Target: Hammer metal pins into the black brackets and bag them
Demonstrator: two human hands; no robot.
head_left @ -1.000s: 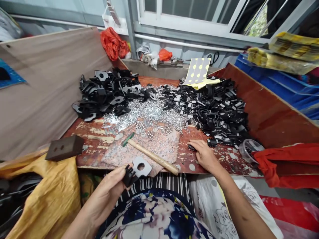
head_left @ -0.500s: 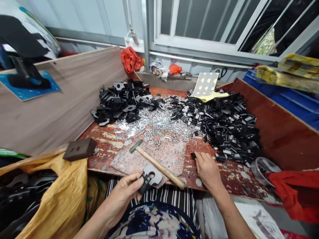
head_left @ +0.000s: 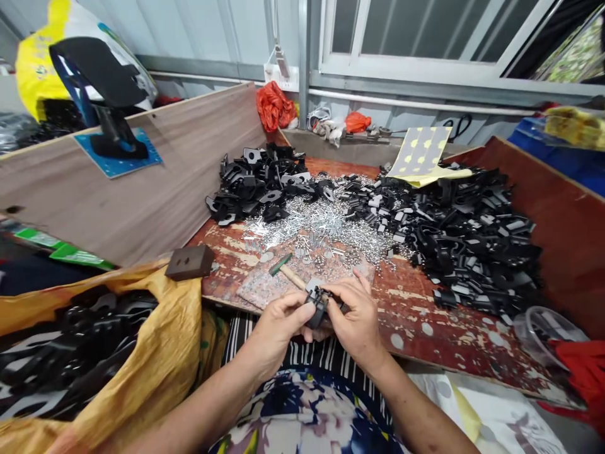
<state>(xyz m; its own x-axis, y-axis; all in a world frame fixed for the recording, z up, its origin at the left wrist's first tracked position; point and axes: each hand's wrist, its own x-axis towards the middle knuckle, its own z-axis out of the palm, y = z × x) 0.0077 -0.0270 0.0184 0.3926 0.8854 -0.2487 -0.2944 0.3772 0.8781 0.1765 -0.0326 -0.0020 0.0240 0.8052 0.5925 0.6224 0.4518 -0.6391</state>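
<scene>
Close to my lap, my left hand [head_left: 283, 321] is closed on a black clip part [head_left: 317, 311] with a grey plate at its top. My right hand [head_left: 354, 309] pinches a small black piece against the same part from the right. Just behind them a hammer [head_left: 292, 275] with a green head lies on the speckled slab [head_left: 259, 282], its handle partly hidden by my hands. Beyond the slab is a heap of small silver pins [head_left: 316, 221]. Piles of black parts lie at the left [head_left: 259, 183] and right [head_left: 477, 239].
A brown block [head_left: 190, 262] sits at the table's left edge, above a yellow sack [head_left: 174, 328] of black parts. A clear tub [head_left: 543, 328] stands front right. Wooden boards wall the left [head_left: 189, 145] and right sides. A patterned sheet [head_left: 420, 151] rests on the right pile.
My right hand has come from the table's right side to my left hand, bringing a small black piece to the held part. The view has turned left.
</scene>
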